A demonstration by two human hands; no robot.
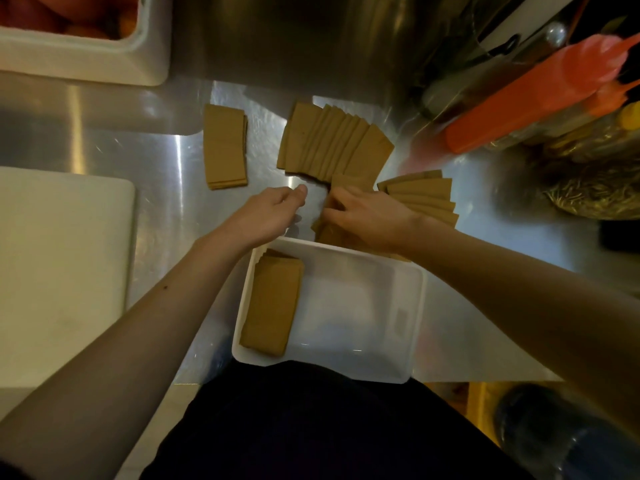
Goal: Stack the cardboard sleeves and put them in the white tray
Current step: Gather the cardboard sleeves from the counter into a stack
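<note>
A white tray [398, 317] sits at the steel counter's near edge, with one stack of brown cardboard sleeves [273, 303] lying along its left side. Beyond it lie a neat small stack [225, 147] at the left, a fanned row of sleeves [332, 143] in the middle and another fanned group [426, 199] at the right. My right hand [367, 220] presses down on a bunch of sleeves [346, 185] just past the tray's far rim, fingers curled on them. My left hand [273, 209] hovers beside it, fingers loosely apart, holding nothing.
A white cutting board [62, 271] lies to the left. A white tub [104, 53] stands at the back left. An orange squeeze bottle [526, 102] and bagged items [588, 181] crowd the right. Bare steel [166, 188] shows between the board and the sleeves.
</note>
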